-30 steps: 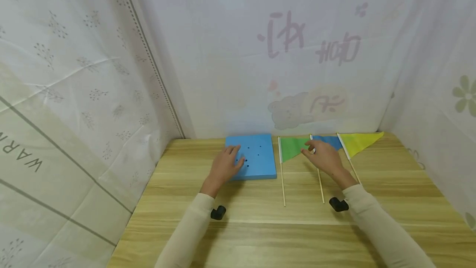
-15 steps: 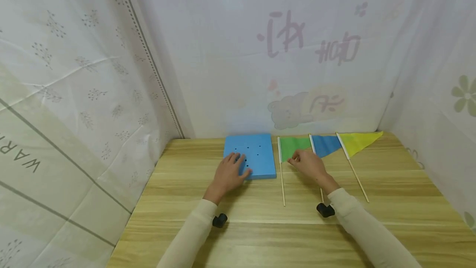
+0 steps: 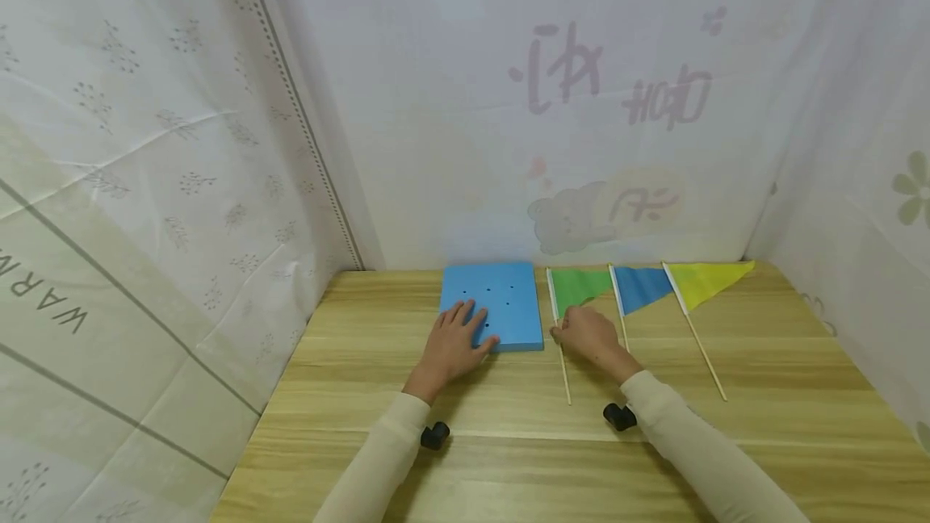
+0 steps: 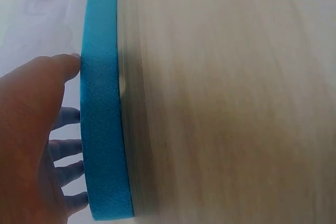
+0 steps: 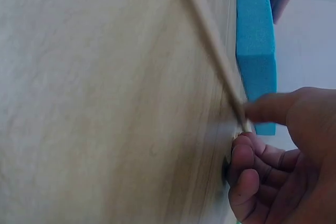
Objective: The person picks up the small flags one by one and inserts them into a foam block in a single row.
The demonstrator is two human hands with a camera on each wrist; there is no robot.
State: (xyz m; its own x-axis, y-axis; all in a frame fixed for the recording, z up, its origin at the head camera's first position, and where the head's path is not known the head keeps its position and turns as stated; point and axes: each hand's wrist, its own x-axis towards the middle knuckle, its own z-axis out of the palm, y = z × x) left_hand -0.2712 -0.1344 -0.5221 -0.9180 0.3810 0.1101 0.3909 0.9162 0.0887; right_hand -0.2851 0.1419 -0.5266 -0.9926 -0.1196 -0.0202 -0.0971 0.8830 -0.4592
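The left hand (image 3: 452,344) rests with spread, nearly straight fingers on a blue foam block (image 3: 519,321) dotted with small dark holes. In the left wrist view, its fingertips touch the block's top face beside the thick edge. The right hand (image 3: 587,336) pinches the wooden stick (image 5: 210,40) of a green pennant flag (image 3: 577,285) between thumb and curled fingers, just below the cloth. Right of it lie a blue pennant flag (image 3: 643,289) and a yellow pennant flag (image 3: 705,282). The right hand and wrist cover part of the blue flag's stick.
The wood-grain table (image 3: 523,466) ends at a printed cloth wall (image 3: 436,144) behind the block and flags. More printed cloth hangs on the left and right sides. A small black device sits at each wrist.
The right hand has moved left from the blue flag to the green flag's stick and now pinches it; that stick's lower end has swung right. The left hand has settled lower on the block.
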